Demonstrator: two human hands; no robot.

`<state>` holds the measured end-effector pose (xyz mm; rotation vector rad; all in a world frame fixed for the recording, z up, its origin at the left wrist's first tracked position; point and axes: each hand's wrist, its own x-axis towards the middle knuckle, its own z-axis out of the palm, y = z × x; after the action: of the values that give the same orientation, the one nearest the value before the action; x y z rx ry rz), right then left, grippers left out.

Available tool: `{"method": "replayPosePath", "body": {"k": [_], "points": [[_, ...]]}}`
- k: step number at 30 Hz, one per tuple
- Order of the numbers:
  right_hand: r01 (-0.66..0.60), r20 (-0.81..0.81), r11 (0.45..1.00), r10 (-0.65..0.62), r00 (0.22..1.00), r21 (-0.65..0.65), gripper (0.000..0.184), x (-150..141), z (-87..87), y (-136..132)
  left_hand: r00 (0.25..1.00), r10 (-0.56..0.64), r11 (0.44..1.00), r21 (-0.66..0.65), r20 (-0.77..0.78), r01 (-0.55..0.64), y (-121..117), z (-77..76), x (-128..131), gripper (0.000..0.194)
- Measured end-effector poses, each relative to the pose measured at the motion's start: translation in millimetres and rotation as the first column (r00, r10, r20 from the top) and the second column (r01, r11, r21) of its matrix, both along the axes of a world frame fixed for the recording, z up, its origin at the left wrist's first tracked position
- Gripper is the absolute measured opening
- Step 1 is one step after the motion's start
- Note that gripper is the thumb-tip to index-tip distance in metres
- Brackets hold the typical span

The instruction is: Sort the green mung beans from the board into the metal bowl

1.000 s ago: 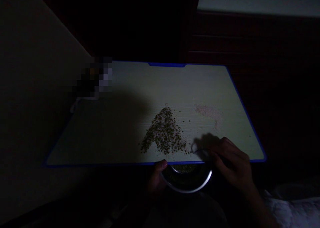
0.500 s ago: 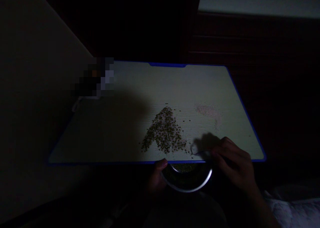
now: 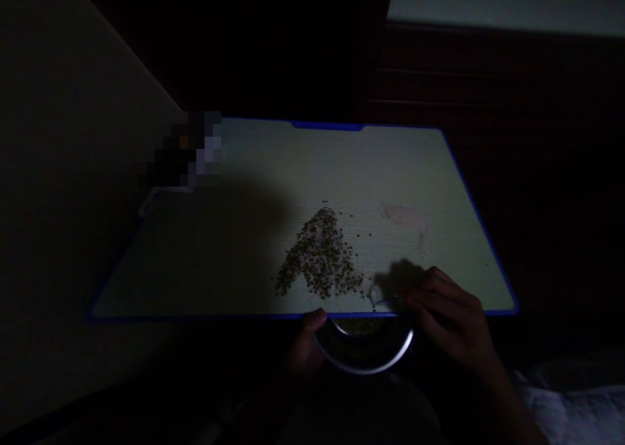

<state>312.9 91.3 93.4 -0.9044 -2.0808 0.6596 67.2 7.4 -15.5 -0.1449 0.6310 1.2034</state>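
A loose pile of small dark greenish seeds or beans (image 3: 322,253) lies on a pale, blue-edged tabletop (image 3: 342,165). My right hand (image 3: 452,318) pinches the handle of what looks like a small metal spoon (image 3: 383,300). Its tip rests close to the front edge, right of the pile, with a few stray grains beside it. Under that edge sits a round metal bowl (image 3: 364,371) with similar grains inside, partly covered by the table. My left hand (image 3: 307,344) grips the bowl's left side, thumb up at the table edge; its other fingers are hidden in darkness.
A thin patch of pale pinkish grains (image 3: 407,217) is spread on the tabletop's right part. At the far left corner a blurred-out object (image 3: 183,152) stands with a white cord or strap (image 3: 146,201). Pale quilted fabric (image 3: 576,412) shows at lower right. The room is dim.
My right hand and the spoon have shifted slightly left and nearer the front edge. My left hand, the bowl and the pile look almost the same.
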Motion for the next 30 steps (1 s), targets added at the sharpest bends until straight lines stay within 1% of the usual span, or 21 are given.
{"method": "replayPosePath", "body": {"k": [6, 12, 17, 21, 23, 28, 30], "points": [[-0.002, 0.006, 0.999, 0.002, 1.000, 0.032, 0.030, -1.5, -0.2, 0.1, 1.000, -0.021, 1.000, 0.016, 0.024, 0.020, 0.2, 0.5, -0.1, 0.029], [-0.036, 0.017, 0.998, 0.035, 0.999, 0.048, 0.031, -3.2, 1.3, -0.3, 0.998, -0.056, 0.998, 0.010, 0.032, 0.056, -0.5, -2.6, 0.3, 0.023], [-0.041, 0.008, 0.998, 0.041, 0.999, 0.050, 0.035, 0.4, -0.4, -3.4, 0.998, -0.049, 0.999, -0.001, 0.026, 0.049, -1.5, -5.7, 0.7, 0.024], [-0.036, 0.012, 0.996, 0.035, 0.999, 0.083, 0.035, -1.1, -2.7, -3.2, 1.000, -0.026, 1.000, 0.004, 0.011, 0.026, -0.7, -3.5, 0.2, 0.032], [-0.011, 0.016, 0.996, 0.010, 1.000, 0.088, 0.033, -2.9, -4.3, -2.5, 1.000, -0.012, 1.000, 0.000, 0.003, 0.012, -0.5, -2.8, 0.1, 0.036], [0.185, 0.023, 0.982, -0.186, 0.982, 0.039, 0.030, -5.8, -5.1, -2.1, 1.000, 0.012, 1.000, -0.018, -0.011, -0.012, -1.2, -3.8, 1.0, 0.034], [0.180, 0.010, 0.983, -0.180, 0.984, 0.031, 0.028, -6.1, -3.9, -2.3, 1.000, 0.026, 1.000, -0.018, -0.016, -0.026, -1.4, -3.6, 1.3, 0.032]]}}
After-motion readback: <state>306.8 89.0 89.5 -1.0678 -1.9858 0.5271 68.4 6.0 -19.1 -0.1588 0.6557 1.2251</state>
